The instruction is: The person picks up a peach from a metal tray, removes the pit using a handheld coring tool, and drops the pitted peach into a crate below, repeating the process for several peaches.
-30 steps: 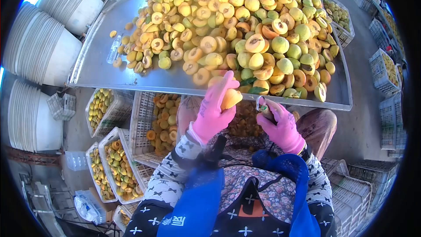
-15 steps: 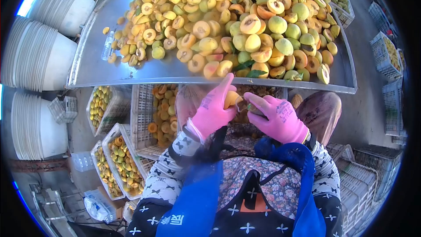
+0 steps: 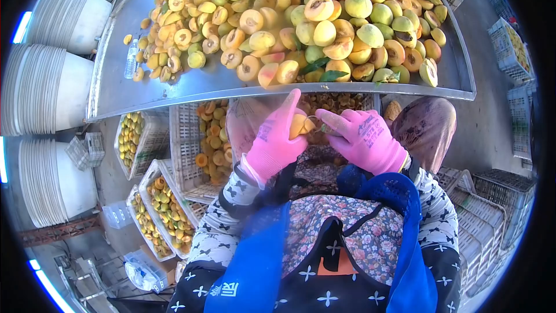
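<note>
My left hand (image 3: 273, 142), in a pink glove, is closed around a yellow peach piece (image 3: 298, 126), with its index finger pointing up beside the tray's front edge. My right hand (image 3: 369, 142), also pink-gloved, is just to the right with its fingers curled and fingertips close to the fruit. A thin curved strip (image 3: 315, 120) shows between the hands; what the right fingers grip is mostly hidden. Above the hands, a metal tray (image 3: 191, 91) bears a big heap of halved and whole peaches (image 3: 324, 33).
A plastic bottle (image 3: 131, 59) lies on the tray's left side. Below the tray, a crate (image 3: 186, 156) holds more peach halves. Filled crates (image 3: 152, 211) stand at the lower left, stacked white tubs (image 3: 43, 90) at the far left, and stacked crates (image 3: 472, 220) at the right.
The view has shifted, so the tray and hands sit higher in the picture. My hands stay close together at the peach piece, and the right fingers have changed position slightly.
</note>
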Tool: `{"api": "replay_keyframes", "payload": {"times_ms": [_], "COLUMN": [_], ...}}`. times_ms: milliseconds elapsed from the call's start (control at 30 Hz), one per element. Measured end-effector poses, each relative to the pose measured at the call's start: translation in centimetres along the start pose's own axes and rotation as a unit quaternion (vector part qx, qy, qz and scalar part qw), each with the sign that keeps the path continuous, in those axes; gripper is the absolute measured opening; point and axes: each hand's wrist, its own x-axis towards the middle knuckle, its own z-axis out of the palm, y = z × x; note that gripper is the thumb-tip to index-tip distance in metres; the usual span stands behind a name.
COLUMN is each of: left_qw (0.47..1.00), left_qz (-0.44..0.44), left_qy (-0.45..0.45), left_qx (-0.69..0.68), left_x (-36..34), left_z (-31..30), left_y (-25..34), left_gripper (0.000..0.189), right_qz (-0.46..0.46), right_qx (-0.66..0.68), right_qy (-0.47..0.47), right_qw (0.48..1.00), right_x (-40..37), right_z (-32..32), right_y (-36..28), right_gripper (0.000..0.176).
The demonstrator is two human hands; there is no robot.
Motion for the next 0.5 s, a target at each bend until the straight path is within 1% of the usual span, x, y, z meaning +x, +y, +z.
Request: {"api": "replay_keyframes", "payload": {"times_ms": [67,100,133,167,200,233,267,300,367,433,467,500], "left_qw": [1.000,1.000,0.999,0.998,0.996,0.992,0.969,0.928,0.884,0.852,0.858,0.859], "left_qz": [0.008,0.012,0.017,0.021,0.034,-0.040,-0.114,-0.182,-0.172,-0.126,-0.080,-0.047], "left_qy": [0.001,0.021,0.042,0.065,0.077,0.057,0.034,0.012,-0.027,-0.045,-0.070,-0.111], "left_qx": [-0.009,-0.009,-0.009,-0.009,0.008,-0.106,-0.218,-0.326,-0.433,-0.505,-0.503,-0.497], "left_x": [-0.3,-0.2,-0.1,-0.1,0.1,0.1,0.0,0.1,0.1,0.2,0.0,-0.3], "left_z": [-0.1,-0.4,-1.0,-1.4,-1.8,-2.0,-2.2,-2.4,-2.3,-2.3,-2.7,-3.8], "left_y": [0.7,1.0,1.3,1.3,0.9,1.0,1.2,1.3,0.6,1.9,3.4,6.1], "left_gripper": [0.080,0.079,0.079,0.078,0.072,0.070,0.068,0.065,0.065,0.070,0.071,0.067], "right_qz": [0.052,0.078,0.118,0.121,0.122,0.120,0.110,0.105,0.094,0.103,0.115,0.128], "right_qx": [-0.037,-0.056,-0.060,-0.042,-0.024,-0.003,0.056,0.077,0.115,0.133,0.137,0.140], "right_qy": [-0.030,-0.045,-0.088,-0.088,-0.088,-0.086,-0.042,-0.017,0.036,0.078,0.091,0.101], "right_qw": [0.998,0.994,0.987,0.988,0.988,0.989,0.991,0.991,0.988,0.983,0.980,0.977], "right_x": [-0.7,-1.3,-1.9,-2.5,-2.7,-2.5,-2.2,-1.5,-0.6,-0.3,-0.4,-0.5], "right_z": [1.5,2.3,2.4,2.4,2.3,2.3,2.4,2.0,1.2,1.1,1.2,1.2], "right_y": [1.6,2.7,3.6,4.0,4.1,3.9,3.5,2.8,1.6,1.4,1.7,1.9], "right_gripper": [0.045,0.044,0.044,0.043,0.042,0.041,0.044,0.045,0.047,0.046,0.045,0.044]}}
